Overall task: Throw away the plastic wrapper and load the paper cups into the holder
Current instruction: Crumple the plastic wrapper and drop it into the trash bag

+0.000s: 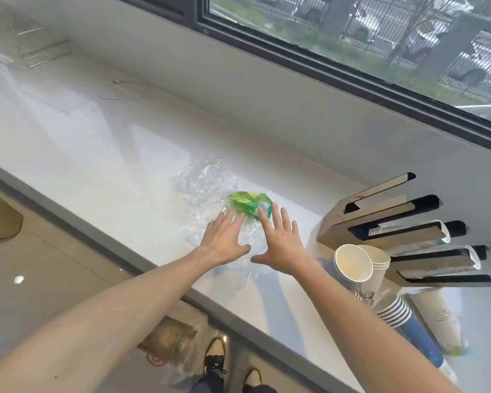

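Both hands, left hand [224, 241] and right hand [278, 242], are spread flat with fingers splayed over the crumpled plastic wrapper [207, 194] on the white worktop [97, 154], gripping nothing. Slippery film could slide off the near edge (it lies close). Paper cups [357, 265] and the holder [403, 222] crowd the right; leftward the worktop is open.

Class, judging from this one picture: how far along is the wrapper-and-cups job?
Done: the plastic wrapper is off the cups and lies crumpled on the counter; the holder already has some cups.
In hand: left hand and right hand, both open, reach over the wrapper.
Left: binning it, loading the loose cup stack.
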